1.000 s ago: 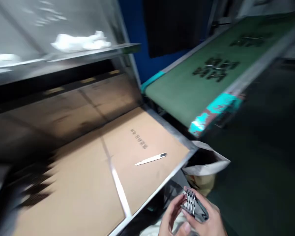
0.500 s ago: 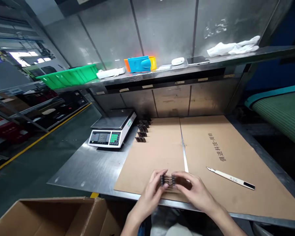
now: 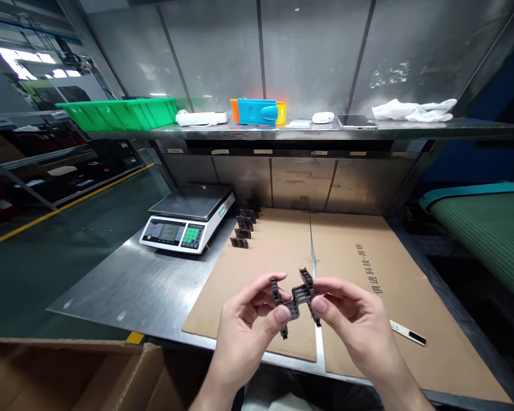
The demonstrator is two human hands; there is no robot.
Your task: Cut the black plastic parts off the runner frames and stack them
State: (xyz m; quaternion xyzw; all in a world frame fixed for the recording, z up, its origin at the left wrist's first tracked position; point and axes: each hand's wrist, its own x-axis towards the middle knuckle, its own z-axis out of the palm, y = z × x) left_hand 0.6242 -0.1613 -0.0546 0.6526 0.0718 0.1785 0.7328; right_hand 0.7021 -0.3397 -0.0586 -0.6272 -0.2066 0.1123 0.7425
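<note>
A dark, stepped plastic part [image 3: 298, 295] with ribbed end plates is held up between both hands, above the front edge of the cardboard. My left hand [image 3: 251, 319] pinches its left end between thumb and fingers. On the right end, my right hand [image 3: 353, 319] grips with thumb and forefinger. Similar dark parts [image 3: 243, 228] stand in a row at the left edge of the cardboard sheet [image 3: 274, 257]. Partly behind my right hand lies a white-handled knife [image 3: 409, 333]; its blade end is hidden.
A digital scale [image 3: 186, 222] stands left of the row. Above runs a shelf with a green bin [image 3: 120, 114], a blue strap-like item [image 3: 257, 111], a phone [image 3: 356, 121] and white gloves [image 3: 413, 110]. An open carton [image 3: 141, 371] sits at front left, a green conveyor [image 3: 484, 222] at right.
Both hands have raised the dark part closer to the camera and turned it, so its stepped profile shows. My right hand now covers the knife's blade end. The view has shifted slightly.
</note>
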